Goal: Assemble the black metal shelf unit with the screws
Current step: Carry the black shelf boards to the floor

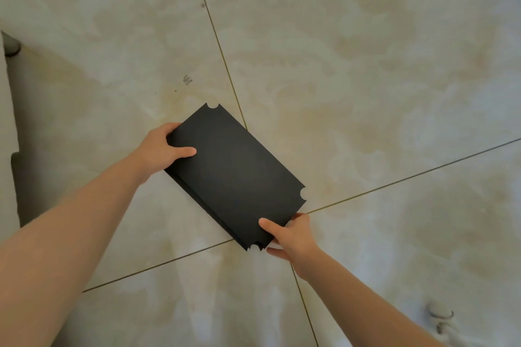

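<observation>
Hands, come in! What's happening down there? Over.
Left hand, right hand: both gripping stack of flat black metal shelf panels. Beige tiled floor below. Nothing blocking them.

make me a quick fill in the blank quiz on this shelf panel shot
1. The stack of black panels is gripped by ____ hands.
2. The left hand and the right hand each lay a ____ on top of it.
3. Below it lies a ____ of pale tiles.

Missing words: two; thumb; floor
</observation>
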